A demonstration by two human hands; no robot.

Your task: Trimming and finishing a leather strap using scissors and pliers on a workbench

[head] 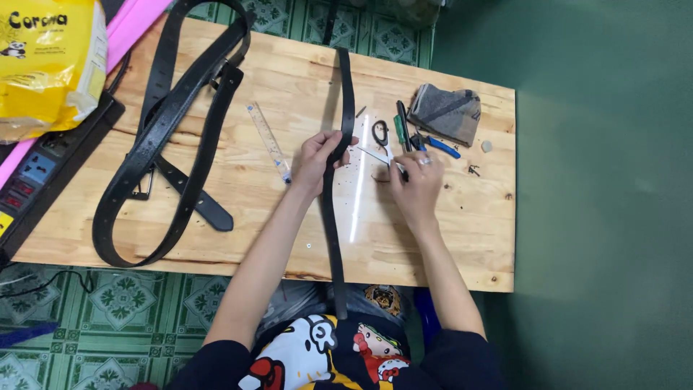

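A long narrow black belt strap (346,94) lies lengthwise across the pale wooden table (462,238), its near end hanging over the front edge. My left hand (317,159) grips this strap near its middle. My right hand (416,180), a ring on one finger, holds a thin pointed tool (377,154) whose tip points toward the strap. Small dark specks dot the wood between my hands.
Wider black belts (166,137) lie tangled at the left. A clear ruler (268,141), black scissors (380,132), a pen, blue-handled pliers (440,146) and a folded grey cloth (445,112) sit nearby. A yellow bag (47,61) and a power strip (36,173) lie at far left.
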